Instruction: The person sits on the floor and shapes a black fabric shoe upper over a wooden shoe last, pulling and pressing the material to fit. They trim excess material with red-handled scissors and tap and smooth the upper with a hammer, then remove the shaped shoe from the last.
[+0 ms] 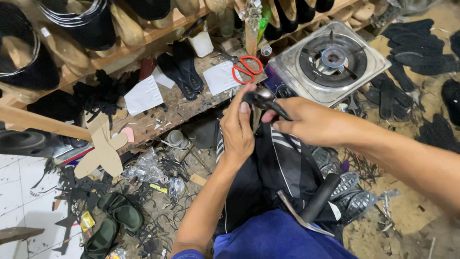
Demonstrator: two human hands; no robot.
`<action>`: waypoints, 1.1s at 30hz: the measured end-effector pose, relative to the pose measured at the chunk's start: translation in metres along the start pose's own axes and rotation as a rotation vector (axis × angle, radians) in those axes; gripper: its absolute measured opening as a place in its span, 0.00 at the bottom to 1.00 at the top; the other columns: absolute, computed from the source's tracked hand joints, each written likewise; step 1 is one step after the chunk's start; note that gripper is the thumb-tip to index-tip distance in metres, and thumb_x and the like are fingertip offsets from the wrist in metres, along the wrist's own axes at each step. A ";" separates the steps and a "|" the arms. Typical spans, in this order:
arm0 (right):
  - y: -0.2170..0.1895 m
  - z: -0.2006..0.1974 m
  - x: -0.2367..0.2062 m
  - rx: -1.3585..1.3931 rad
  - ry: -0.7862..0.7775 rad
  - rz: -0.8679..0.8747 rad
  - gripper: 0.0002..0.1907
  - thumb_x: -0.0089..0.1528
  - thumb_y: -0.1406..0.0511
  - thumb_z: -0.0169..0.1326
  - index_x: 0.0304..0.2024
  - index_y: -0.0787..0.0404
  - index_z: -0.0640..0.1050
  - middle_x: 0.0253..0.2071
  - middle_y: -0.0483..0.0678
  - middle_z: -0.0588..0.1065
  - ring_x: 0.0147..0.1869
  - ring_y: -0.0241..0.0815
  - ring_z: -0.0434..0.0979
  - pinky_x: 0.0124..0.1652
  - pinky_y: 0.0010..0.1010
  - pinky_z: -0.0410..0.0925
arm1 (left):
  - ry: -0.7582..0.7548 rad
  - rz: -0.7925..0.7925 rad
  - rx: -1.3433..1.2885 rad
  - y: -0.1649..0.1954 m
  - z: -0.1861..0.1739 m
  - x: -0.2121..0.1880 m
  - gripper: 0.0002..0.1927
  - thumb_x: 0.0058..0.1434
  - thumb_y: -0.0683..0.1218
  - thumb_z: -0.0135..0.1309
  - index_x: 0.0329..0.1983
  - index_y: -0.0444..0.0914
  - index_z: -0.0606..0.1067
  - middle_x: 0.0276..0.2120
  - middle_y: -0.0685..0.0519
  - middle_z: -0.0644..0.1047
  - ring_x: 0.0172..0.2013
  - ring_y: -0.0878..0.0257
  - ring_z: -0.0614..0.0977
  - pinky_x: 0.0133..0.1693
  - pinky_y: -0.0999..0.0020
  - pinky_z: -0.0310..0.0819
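Both my hands meet in the middle of the view over my lap. My left hand (238, 128) is curled around a small dark shoe piece with a shiny black end (261, 98), thumb up against it. My right hand (306, 120) comes in from the right and pinches the same piece and a thin black strap (299, 146) that hangs down from it. A tool with a black handle and a metal head (311, 204) lies across my lap on blue cloth (278, 237).
A low wooden bench (158, 120) holds red-handled scissors (245, 68), white paper pieces (143, 95) and black insoles (184, 69). A single gas burner (330, 60) stands to the right. Black soles (407, 48) lie far right. Green sandals (115, 218) and scraps cover the floor at left.
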State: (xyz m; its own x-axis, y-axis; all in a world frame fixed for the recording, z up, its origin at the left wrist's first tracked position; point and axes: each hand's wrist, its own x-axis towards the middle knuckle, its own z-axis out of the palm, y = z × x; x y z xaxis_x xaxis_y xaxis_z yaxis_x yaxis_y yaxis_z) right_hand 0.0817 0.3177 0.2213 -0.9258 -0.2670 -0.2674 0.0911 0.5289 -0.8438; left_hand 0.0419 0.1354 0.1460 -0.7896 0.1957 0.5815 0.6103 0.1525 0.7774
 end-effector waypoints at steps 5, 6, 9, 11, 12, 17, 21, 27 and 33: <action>-0.014 0.000 0.004 -0.693 0.108 -0.129 0.15 0.61 0.66 0.54 0.47 0.68 0.70 0.44 0.62 0.71 0.49 0.67 0.74 0.46 0.52 0.67 | 0.019 -0.107 -0.062 -0.002 -0.005 0.004 0.18 0.78 0.44 0.38 0.65 0.34 0.71 0.52 0.49 0.82 0.36 0.63 0.77 0.45 0.68 0.74; -0.013 0.004 0.006 -0.685 0.111 -0.091 0.16 0.61 0.64 0.55 0.47 0.66 0.69 0.44 0.62 0.71 0.48 0.69 0.73 0.45 0.53 0.66 | 0.020 -0.161 -0.055 -0.004 -0.009 0.003 0.18 0.77 0.44 0.38 0.65 0.34 0.71 0.51 0.49 0.83 0.33 0.64 0.76 0.43 0.69 0.74; -0.004 0.022 0.015 -0.527 0.195 -0.277 0.16 0.65 0.63 0.55 0.45 0.69 0.67 0.42 0.64 0.71 0.47 0.69 0.73 0.44 0.53 0.66 | 0.007 -0.190 -0.115 -0.011 -0.018 0.001 0.18 0.78 0.44 0.39 0.65 0.34 0.71 0.53 0.50 0.82 0.36 0.67 0.75 0.44 0.71 0.73; 0.002 0.043 0.029 -0.428 0.315 -0.281 0.16 0.64 0.64 0.55 0.44 0.70 0.66 0.42 0.64 0.70 0.47 0.70 0.73 0.42 0.53 0.66 | 0.015 -0.142 -0.170 -0.014 -0.021 0.003 0.17 0.79 0.44 0.38 0.65 0.33 0.70 0.55 0.49 0.81 0.47 0.66 0.79 0.52 0.70 0.73; 0.005 0.047 0.032 -0.379 0.377 -0.276 0.16 0.64 0.64 0.55 0.44 0.70 0.65 0.42 0.65 0.70 0.47 0.71 0.73 0.41 0.52 0.66 | 0.016 -0.119 -0.204 -0.015 -0.021 0.003 0.17 0.80 0.44 0.38 0.66 0.33 0.70 0.56 0.49 0.80 0.53 0.65 0.80 0.56 0.70 0.73; 0.004 0.027 0.025 -0.635 0.273 -0.435 0.12 0.59 0.70 0.54 0.41 0.69 0.66 0.39 0.64 0.71 0.43 0.71 0.75 0.38 0.55 0.67 | -0.016 -0.168 -0.168 -0.010 -0.027 0.001 0.18 0.79 0.44 0.38 0.64 0.31 0.71 0.57 0.47 0.80 0.54 0.62 0.80 0.59 0.68 0.71; -0.006 0.005 0.020 -0.683 0.014 -0.189 0.14 0.62 0.64 0.57 0.44 0.64 0.69 0.39 0.61 0.73 0.42 0.69 0.75 0.38 0.54 0.69 | -0.060 -0.174 -0.191 -0.004 -0.029 -0.005 0.18 0.79 0.45 0.38 0.65 0.33 0.70 0.59 0.48 0.80 0.58 0.62 0.80 0.61 0.69 0.71; 0.009 0.061 0.031 -0.571 0.343 -0.392 0.14 0.57 0.69 0.53 0.40 0.72 0.66 0.38 0.64 0.70 0.40 0.70 0.73 0.37 0.51 0.68 | -0.280 -0.248 -0.232 -0.010 -0.056 0.009 0.20 0.77 0.44 0.40 0.69 0.33 0.68 0.62 0.48 0.78 0.58 0.60 0.78 0.61 0.68 0.68; 0.006 0.033 0.019 -0.974 0.241 -0.561 0.14 0.50 0.73 0.54 0.36 0.69 0.66 0.36 0.62 0.70 0.41 0.65 0.76 0.38 0.50 0.69 | -0.388 -0.291 -0.034 -0.003 -0.066 0.010 0.30 0.71 0.36 0.37 0.76 0.37 0.52 0.62 0.48 0.78 0.31 0.57 0.73 0.39 0.69 0.68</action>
State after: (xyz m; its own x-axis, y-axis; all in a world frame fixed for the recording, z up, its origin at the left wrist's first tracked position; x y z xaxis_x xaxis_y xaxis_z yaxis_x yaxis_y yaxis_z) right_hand 0.0769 0.2894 0.1956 -0.8021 -0.5564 0.2171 -0.5813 0.8107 -0.0698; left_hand 0.0286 0.0734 0.1653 -0.8410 0.4980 0.2117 0.3604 0.2236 0.9056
